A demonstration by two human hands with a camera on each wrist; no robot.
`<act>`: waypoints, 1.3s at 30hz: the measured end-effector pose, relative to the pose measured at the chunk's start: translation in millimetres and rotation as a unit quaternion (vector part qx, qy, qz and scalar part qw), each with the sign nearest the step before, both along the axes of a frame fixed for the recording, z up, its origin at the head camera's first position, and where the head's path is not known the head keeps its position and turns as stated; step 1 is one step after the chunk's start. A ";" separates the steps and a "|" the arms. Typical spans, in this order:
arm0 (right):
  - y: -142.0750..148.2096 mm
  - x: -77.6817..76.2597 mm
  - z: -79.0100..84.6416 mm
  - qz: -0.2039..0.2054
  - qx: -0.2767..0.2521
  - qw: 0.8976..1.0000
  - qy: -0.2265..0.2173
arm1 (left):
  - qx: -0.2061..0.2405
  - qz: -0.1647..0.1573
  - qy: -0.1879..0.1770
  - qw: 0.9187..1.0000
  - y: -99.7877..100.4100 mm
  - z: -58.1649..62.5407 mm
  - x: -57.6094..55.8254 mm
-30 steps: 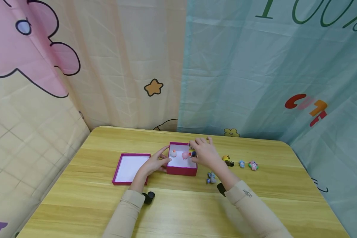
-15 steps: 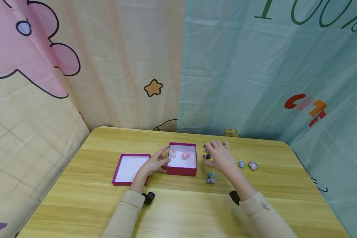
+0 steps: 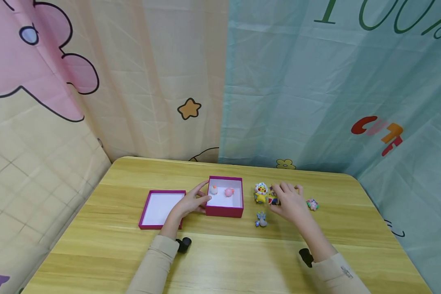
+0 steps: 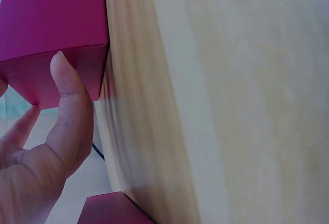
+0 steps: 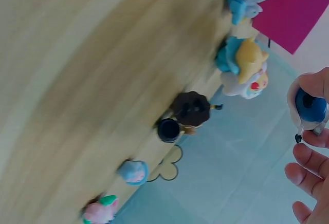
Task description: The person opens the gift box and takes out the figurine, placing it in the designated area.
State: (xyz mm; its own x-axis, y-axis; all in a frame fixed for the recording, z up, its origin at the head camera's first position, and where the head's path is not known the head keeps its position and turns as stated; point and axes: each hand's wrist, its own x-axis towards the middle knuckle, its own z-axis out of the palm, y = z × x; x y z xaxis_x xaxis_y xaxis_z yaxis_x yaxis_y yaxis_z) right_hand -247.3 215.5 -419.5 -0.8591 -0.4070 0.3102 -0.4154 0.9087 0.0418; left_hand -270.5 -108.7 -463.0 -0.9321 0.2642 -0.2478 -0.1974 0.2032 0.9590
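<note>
- Multicoloured figurine (image 3: pixel 273 199), showing red, blue and yellow, is at the fingertips of the right hand (image 3: pixel 291 201), pinched by thumb and fingers and raised off the table (image 3: pixel 235 261); the right wrist view shows a white-and-blue side of it.
- Left hand (image 3: pixel 188 201) is spread wide, thumb and fingers touching the near side of the magenta box (image 3: pixel 224 211).
- Writing on the curtain (image 3: pixel 297 94), ahead of the right hand: green "100%" (image 3: pixel 382 16) high up, and the coloured word "CUTE" (image 3: pixel 377 134) lower, to its right. Small dark print (image 3: pixel 347 272) on the sleeve behind the right hand is too small to read.
- Box edges rise just right of the left hand, top open; inside, a white toy with an orange top (image 3: pixel 214 189) and a pink toy (image 3: pixel 229 192) sit apart.
- Shallow lid (image 3: pixel 165 206) lies left of the left hand.
- Left of the right hand, a yellow Pikachu-like figurine (image 3: pixel 261 193) stands just beside the held one; a grey-and-blue figurine (image 3: pixel 261 219) sits nearer the person.
- Right of the right hand is a pink-and-green figurine (image 3: pixel 312 204).
- Room: open wood runs between the forearms; the table's far edge lies beyond both hands.
</note>
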 end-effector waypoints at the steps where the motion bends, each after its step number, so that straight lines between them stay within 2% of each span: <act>1: 2.1 1.1 -1.4 -0.003 0.003 1.000 -0.002 | 0.000 0.000 -0.001 1.000 0.0 0.0 0.0; 8: 12.9 9.3 -14.5 -0.025 0.010 0.999 -0.033 | -0.001 -0.001 -0.004 1.000 -0.4 0.1 0.5; 19: 26.9 17.8 -31.5 -0.038 0.021 0.998 -0.041 | 0.003 -0.002 -0.005 1.000 -0.3 0.7 0.7; 26: 28.4 20.9 -35.6 -0.041 0.047 0.996 -0.056 | 0.002 0.001 -0.006 1.000 -0.8 0.4 0.8; 39: 27.0 27.8 -39.4 -0.039 0.062 0.993 -0.095 | 0.006 -0.001 0.000 1.000 -1.1 -2.7 -1.2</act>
